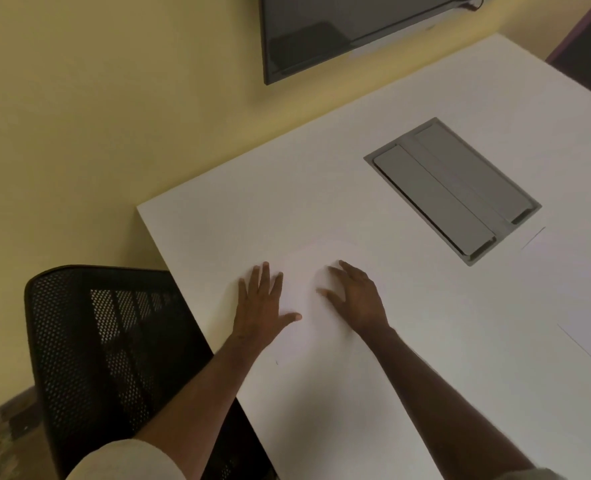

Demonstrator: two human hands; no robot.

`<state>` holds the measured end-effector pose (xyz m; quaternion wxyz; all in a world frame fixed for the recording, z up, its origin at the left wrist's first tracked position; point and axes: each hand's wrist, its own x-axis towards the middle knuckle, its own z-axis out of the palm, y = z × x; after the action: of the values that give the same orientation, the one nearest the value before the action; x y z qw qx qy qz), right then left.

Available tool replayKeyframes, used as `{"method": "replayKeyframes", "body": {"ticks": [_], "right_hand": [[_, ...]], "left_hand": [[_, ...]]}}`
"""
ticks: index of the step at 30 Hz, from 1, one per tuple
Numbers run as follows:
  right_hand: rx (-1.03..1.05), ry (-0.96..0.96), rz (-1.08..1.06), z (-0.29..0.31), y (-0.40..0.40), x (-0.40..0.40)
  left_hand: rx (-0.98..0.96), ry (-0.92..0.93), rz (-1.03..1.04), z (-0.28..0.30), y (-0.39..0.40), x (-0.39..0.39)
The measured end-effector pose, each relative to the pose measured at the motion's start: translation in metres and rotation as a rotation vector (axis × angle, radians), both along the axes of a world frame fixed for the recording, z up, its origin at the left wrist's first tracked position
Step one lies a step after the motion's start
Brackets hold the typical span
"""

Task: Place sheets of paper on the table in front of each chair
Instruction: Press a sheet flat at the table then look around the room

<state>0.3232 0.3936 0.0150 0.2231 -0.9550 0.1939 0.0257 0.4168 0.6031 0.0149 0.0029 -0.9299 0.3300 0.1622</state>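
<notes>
A white sheet of paper (304, 271) lies flat on the white table (425, 341), barely distinct from it, in front of the black mesh chair (114, 348). My left hand (261, 306) rests flat on its left part with fingers spread and straight. My right hand (354, 296) presses on its right part, fingers spread. Another sheet of paper (564, 289) lies at the right, only its faint edges showing.
A grey cable hatch (450, 188) is set into the table's middle. A dark wall screen (339, 26) hangs on the yellow wall beyond the table's far edge. The chair stands tight against the table's left edge.
</notes>
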Motion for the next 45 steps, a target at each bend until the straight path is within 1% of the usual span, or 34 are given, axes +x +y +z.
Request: {"method": "replayKeyframes", "body": {"ticks": [4,7,11,14,17,22,26,29,33,37,41,45], "right_hand": [[-0.108,-0.063,-0.018,0.020,-0.004,-0.002],[-0.215,-0.096,-0.067,0.044,-0.007,-0.005],[-0.348,-0.097,-0.265,0.088,-0.013,-0.011],[-0.407,-0.105,-0.356,0.122,-0.025,-0.023],[-0.466,-0.115,-0.414,0.156,-0.039,-0.042],[-0.553,-0.125,-0.544,0.206,-0.059,-0.082],[-0.649,-0.100,-0.638,0.232,-0.063,-0.121],[-0.692,-0.094,-0.704,0.245,-0.061,-0.152],[-0.733,-0.061,-0.823,0.257,-0.058,-0.197],[-0.737,-0.028,-0.985,0.264,-0.046,-0.250],[-0.719,-0.021,-1.063,0.271,-0.030,-0.306],[-0.722,-0.016,-1.155,0.281,-0.011,-0.356]], "left_hand": [[-0.163,-0.099,-0.037,0.022,-0.011,0.009],[-0.231,-0.123,-0.062,0.046,-0.027,0.016],[-0.298,-0.114,-0.065,0.082,-0.054,0.019],[-0.390,-0.115,-0.034,0.114,-0.079,0.017],[-0.447,-0.141,-0.107,0.143,-0.105,0.011],[-0.526,-0.218,-0.290,0.188,-0.142,-0.007],[-0.661,-0.256,-0.402,0.225,-0.163,-0.033],[-0.721,-0.241,-0.491,0.245,-0.175,-0.057],[-0.720,-0.268,-0.620,0.261,-0.192,-0.095],[-0.729,-0.238,-0.732,0.264,-0.204,-0.140],[-0.742,-0.176,-0.815,0.267,-0.213,-0.188],[-0.749,-0.175,-0.927,0.274,-0.215,-0.234]]}}
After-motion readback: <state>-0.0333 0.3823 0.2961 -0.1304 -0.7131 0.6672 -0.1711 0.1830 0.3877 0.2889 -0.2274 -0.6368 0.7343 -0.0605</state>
